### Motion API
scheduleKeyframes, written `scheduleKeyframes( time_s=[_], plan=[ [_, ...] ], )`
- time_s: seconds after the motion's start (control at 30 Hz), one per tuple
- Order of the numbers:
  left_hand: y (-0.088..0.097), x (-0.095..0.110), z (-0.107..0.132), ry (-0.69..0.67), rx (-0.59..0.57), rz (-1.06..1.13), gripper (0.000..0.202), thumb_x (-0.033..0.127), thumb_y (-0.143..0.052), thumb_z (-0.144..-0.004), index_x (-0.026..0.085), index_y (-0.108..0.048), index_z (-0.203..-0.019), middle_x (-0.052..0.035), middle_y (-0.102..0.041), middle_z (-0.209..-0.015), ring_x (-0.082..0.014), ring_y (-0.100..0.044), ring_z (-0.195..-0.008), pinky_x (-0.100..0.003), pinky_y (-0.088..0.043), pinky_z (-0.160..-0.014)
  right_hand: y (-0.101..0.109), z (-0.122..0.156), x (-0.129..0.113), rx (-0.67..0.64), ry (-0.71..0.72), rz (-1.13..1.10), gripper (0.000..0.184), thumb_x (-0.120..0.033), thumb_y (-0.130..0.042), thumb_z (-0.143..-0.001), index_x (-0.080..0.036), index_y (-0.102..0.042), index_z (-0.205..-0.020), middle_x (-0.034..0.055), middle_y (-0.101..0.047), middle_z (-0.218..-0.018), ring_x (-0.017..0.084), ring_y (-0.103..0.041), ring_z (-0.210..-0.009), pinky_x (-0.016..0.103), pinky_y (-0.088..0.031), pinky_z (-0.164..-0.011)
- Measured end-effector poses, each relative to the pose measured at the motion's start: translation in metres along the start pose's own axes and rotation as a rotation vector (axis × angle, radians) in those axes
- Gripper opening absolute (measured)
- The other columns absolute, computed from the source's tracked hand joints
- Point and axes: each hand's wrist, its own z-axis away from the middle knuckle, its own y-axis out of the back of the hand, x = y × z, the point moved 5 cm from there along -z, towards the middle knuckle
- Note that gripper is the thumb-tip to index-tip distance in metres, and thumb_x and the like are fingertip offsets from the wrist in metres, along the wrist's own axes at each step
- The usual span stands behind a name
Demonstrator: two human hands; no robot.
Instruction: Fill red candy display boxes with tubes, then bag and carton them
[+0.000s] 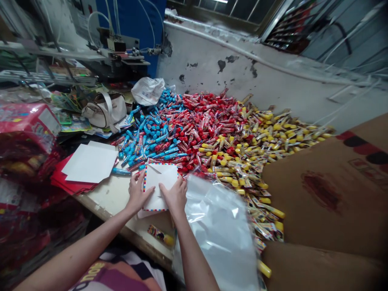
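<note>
A white airmail envelope (160, 186) with a red-and-blue striped border lies on the pale tabletop (109, 198), its flap or folded corner showing. My left hand (138, 194) holds its left side, and my right hand (174, 198) presses on its right side. Just beyond it begins a large heap of packaged tube-shaped items (200, 137), sorted roughly into blue, red and yellow. A clear plastic bag (218, 230) lies right of my right forearm. Below the envelope rests a single yellow-capped packet (160, 235).
Loose white sheets (90, 162) sit on a stack of red paper (72, 180) to the left. A white handbag (104, 110) and a machine (121, 52) stand at the back left. Cardboard boxes (321, 190) fill the right, and a stained wall (242, 68) rises behind the heap.
</note>
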Motion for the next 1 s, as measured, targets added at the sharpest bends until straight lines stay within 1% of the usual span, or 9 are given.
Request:
scheduleKeyframes(
  time_s=[0.1,0.17,0.3,0.37,0.47,0.57,0.63,0.77,1.0],
  plan=[
    [-0.011,0.009,0.003,0.014,-0.159,0.27,0.081,0.037,-0.064,-0.076,0.027,-0.027,-0.148,-0.0116,-0.043,-0.139,-0.0284,-0.044,-0.128,-0.046,-0.033,-0.11,0.004,0.001,0.003,0.012,-0.035,0.002,0.08,-0.048,-0.069,-0.07,-0.007,-0.041,-0.132,0.0263,-0.052,-0.121,0.04,-0.05,-0.114,0.05,-0.042,-0.093],
    [-0.016,0.016,0.006,0.033,-0.217,0.389,0.083,0.033,-0.061,-0.079,0.029,-0.02,-0.15,-0.009,-0.04,-0.146,-0.0257,-0.044,-0.13,-0.043,-0.033,-0.11,0.007,0.001,0.005,0.015,-0.053,0.012,0.08,-0.047,-0.069,-0.07,-0.007,-0.039,-0.133,0.0263,-0.052,-0.122,0.04,-0.05,-0.114,0.049,-0.044,-0.091],
    [-0.018,0.029,0.013,-0.025,-0.205,0.403,0.081,0.028,-0.06,-0.078,0.029,-0.023,-0.149,-0.0043,-0.026,-0.157,-0.024,-0.031,-0.14,-0.04,-0.023,-0.117,0.01,-0.001,0.011,0.041,-0.094,0.034,0.076,-0.043,-0.067,-0.073,-0.008,-0.039,-0.134,0.0258,-0.053,-0.12,0.039,-0.052,-0.111,0.048,-0.048,-0.085],
    [-0.019,0.032,0.016,-0.026,-0.196,0.401,0.078,0.027,-0.06,-0.078,0.03,-0.026,-0.148,-0.0032,-0.025,-0.157,-0.0238,-0.031,-0.14,-0.04,-0.023,-0.117,0.009,-0.002,0.014,0.068,-0.1,0.031,0.072,-0.043,-0.066,-0.074,-0.01,-0.04,-0.132,0.0252,-0.053,-0.118,0.038,-0.052,-0.11,0.047,-0.049,-0.083],
    [-0.021,0.034,0.016,0.051,-0.197,0.474,0.08,0.032,-0.063,-0.077,0.03,-0.025,-0.148,-0.006,-0.036,-0.152,-0.0245,-0.046,-0.13,-0.039,-0.038,-0.108,0.009,-0.001,0.016,0.104,-0.074,0.013,0.07,-0.043,-0.064,-0.076,-0.011,-0.04,-0.133,0.0245,-0.053,-0.119,0.037,-0.051,-0.111,0.046,-0.048,-0.084],
    [-0.025,0.035,0.013,0.179,-0.228,0.614,0.091,0.037,-0.068,-0.074,0.031,-0.017,-0.149,-0.0093,-0.053,-0.138,-0.0246,-0.061,-0.112,-0.037,-0.053,-0.089,0.008,-0.001,0.018,0.071,-0.07,0.004,0.075,-0.043,-0.066,-0.074,-0.01,-0.039,-0.135,0.0248,-0.053,-0.121,0.037,-0.051,-0.112,0.045,-0.047,-0.086],
    [-0.027,0.035,0.01,0.229,-0.237,0.647,0.092,0.04,-0.071,-0.072,0.03,-0.02,-0.148,-0.0097,-0.056,-0.134,-0.0244,-0.064,-0.106,-0.035,-0.055,-0.083,0.008,-0.002,0.021,0.046,-0.088,-0.025,0.075,-0.044,-0.066,-0.074,-0.01,-0.039,-0.135,0.0244,-0.054,-0.121,0.037,-0.052,-0.112,0.046,-0.046,-0.088],
    [-0.028,0.031,0.009,0.278,-0.242,0.566,0.072,0.046,-0.074,-0.066,0.02,-0.047,-0.128,-0.0127,-0.062,-0.124,-0.0262,-0.064,-0.104,-0.034,-0.055,-0.081,0.008,-0.006,0.03,0.017,-0.111,-0.139,0.063,-0.047,-0.056,-0.082,-0.012,-0.042,-0.132,0.0222,-0.056,-0.122,0.034,-0.054,-0.113,0.045,-0.043,-0.092],
    [-0.031,0.035,0.013,0.366,-0.386,0.688,0.077,0.046,-0.077,-0.064,0.024,-0.044,-0.13,-0.0107,-0.065,-0.121,-0.0237,-0.068,-0.092,-0.034,-0.056,-0.076,-0.009,-0.02,0.046,-0.098,-0.154,-0.234,0.048,-0.044,-0.04,-0.091,-0.012,-0.051,-0.125,0.0203,-0.058,-0.12,0.031,-0.054,-0.117,0.043,-0.042,-0.096]
  ],
)
